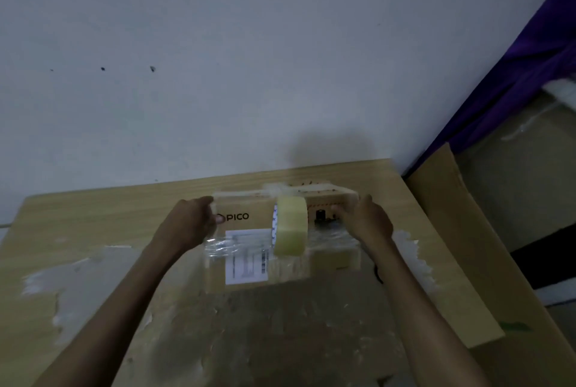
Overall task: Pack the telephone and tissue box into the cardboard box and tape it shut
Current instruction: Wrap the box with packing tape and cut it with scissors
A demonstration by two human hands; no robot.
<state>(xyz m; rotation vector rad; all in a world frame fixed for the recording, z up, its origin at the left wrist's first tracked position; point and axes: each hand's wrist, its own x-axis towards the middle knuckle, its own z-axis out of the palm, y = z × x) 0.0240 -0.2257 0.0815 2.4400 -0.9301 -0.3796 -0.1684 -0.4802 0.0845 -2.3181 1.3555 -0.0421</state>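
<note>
A brown cardboard box (246, 221) marked PICO, with a white shipping label and clear tape across it, lies on the wooden table (93, 230) near the wall. A pale yellow roll of tape (291, 226) stands on edge on top of the box's middle. My left hand (190, 224) grips the box's left end. My right hand (367, 219) grips its right end. The box's flaps look closed. The telephone and tissue box are not visible.
A white wall rises right behind the table. A large open cardboard carton (486, 246) stands to the right of the table, with purple cloth (523, 74) behind it. Torn tape residue (62, 277) covers parts of the tabletop.
</note>
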